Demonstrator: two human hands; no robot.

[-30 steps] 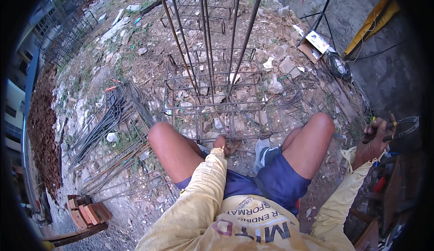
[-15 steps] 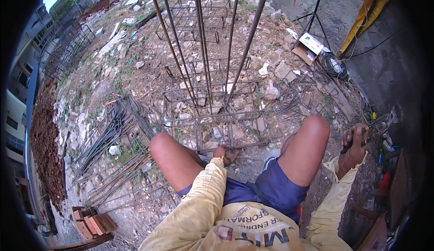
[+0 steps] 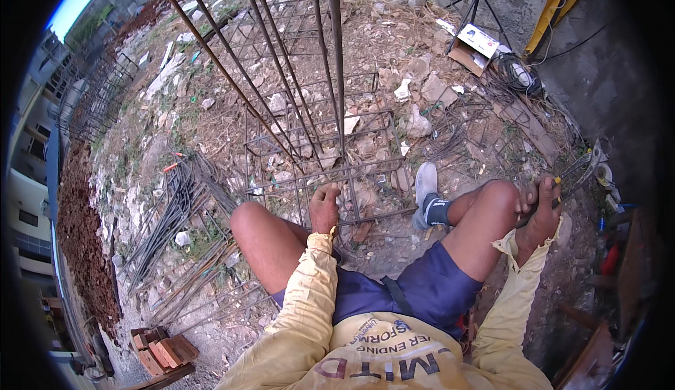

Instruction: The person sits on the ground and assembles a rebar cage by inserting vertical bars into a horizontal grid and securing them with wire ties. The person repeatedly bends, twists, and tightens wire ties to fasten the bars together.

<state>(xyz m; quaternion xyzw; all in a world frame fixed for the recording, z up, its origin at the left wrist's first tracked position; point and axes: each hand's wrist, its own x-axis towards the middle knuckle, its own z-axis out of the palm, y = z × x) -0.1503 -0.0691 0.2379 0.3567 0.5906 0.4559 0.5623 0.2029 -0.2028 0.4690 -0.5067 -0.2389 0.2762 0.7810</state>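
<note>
In front of me, between my knees, lies a rebar grid (image 3: 383, 216) of thin rusty bars tied in a lattice. Several long steel bars (image 3: 261, 74) rise from it and lean to the upper left. My left hand (image 3: 325, 209) is closed on a bar of the grid near its front edge; the fingertips are partly hidden. Beyond my right knee, my right hand (image 3: 538, 214) is wrapped around the handles of pincers (image 3: 558, 180) with yellow-and-black grips. Their head, pointing away to the right, is hard to make out against the clutter.
Cut rods and dark cables (image 3: 172, 200) are heaped at left, with red bricks (image 3: 165, 348) nearer. Another rebar grid (image 3: 281, 21) lies farther off. An open carton (image 3: 472, 49), a tripod (image 3: 478, 0) and coiled wire (image 3: 517, 74) stand by the right wall. Rubble covers the ground.
My left hand has risen and moved slightly left along the grid. The upright bars have swung left. My right hand has drawn in toward the knee, and my right foot now shows.
</note>
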